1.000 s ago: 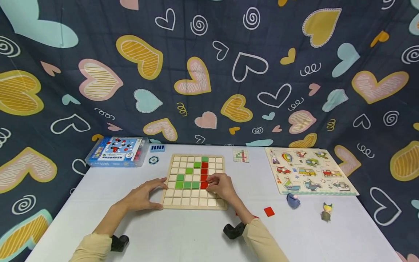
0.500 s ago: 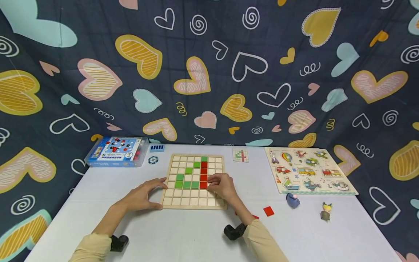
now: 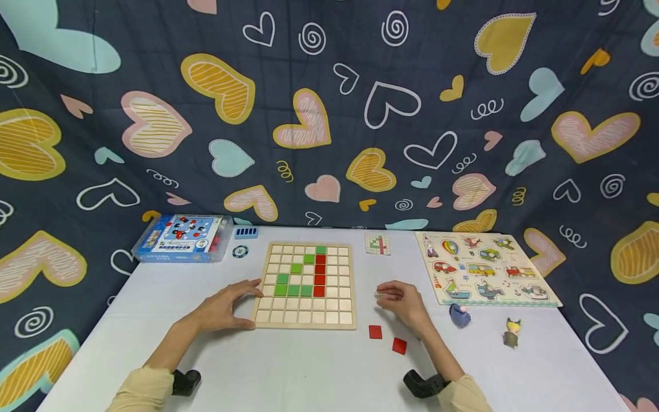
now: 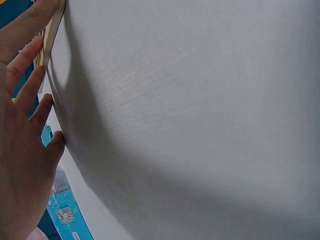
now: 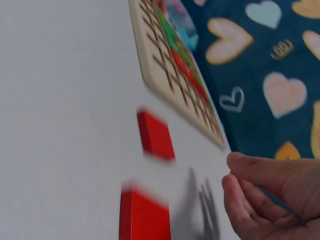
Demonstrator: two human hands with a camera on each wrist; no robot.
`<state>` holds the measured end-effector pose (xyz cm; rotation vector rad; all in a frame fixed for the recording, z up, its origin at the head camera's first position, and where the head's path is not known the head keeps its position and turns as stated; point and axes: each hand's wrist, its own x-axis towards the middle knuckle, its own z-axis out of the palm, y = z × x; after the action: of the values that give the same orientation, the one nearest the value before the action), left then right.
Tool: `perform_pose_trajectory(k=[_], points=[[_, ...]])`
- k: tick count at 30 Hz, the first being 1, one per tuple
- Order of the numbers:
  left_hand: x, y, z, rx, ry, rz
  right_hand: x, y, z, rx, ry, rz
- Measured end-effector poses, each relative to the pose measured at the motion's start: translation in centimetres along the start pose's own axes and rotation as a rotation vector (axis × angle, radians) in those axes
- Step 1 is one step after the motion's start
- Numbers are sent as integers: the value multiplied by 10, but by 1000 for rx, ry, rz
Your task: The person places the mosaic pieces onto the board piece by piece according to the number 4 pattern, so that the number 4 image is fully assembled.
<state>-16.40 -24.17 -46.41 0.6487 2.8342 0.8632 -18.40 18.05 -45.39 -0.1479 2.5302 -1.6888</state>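
A square wooden grid board (image 3: pixel 309 317) lies on the table, with green tiles (image 3: pixel 293 290) in a stepped outline and a column of red tiles (image 3: pixel 320 269) set in its cells. My left hand (image 3: pixel 229 306) rests at the board's left side, fingers extended against the edge and thumb by the near corner; spread fingers (image 4: pixel 30 95) show in the left wrist view. To the right of the board my right hand (image 3: pixel 405 303) hovers with loosely bent fingers. Nothing shows between thumb and fingers in the right wrist view. Two loose red tiles (image 3: pixel 375 332) (image 5: pixel 156 135) lie below it.
A small pattern card (image 3: pixel 378 244) sits behind the board. At the back left are a plastic case (image 3: pixel 185 237), a blue striped piece (image 3: pixel 247 233) and a round token (image 3: pixel 241 252). A picture puzzle (image 3: pixel 484 269) and two small figures (image 3: pixel 512 333) occupy the right.
My right hand has left the red column on the board and moved right, uncovering two red tiles; the third, farther right, is now hidden by the arm. My left hand stays put.
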Motion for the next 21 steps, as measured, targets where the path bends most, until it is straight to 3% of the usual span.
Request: perform_pose_trajectory(k=[8, 16, 21], points=[[-1, -2, 1, 3, 1, -9, -34, 17, -41, -127, 70, 21], [1, -2, 2, 0, 8, 5, -64, 25, -49, -281, 127, 68], [1, -2, 2, 4, 12, 19, -73, 29, -48, -323, 150, 90]])
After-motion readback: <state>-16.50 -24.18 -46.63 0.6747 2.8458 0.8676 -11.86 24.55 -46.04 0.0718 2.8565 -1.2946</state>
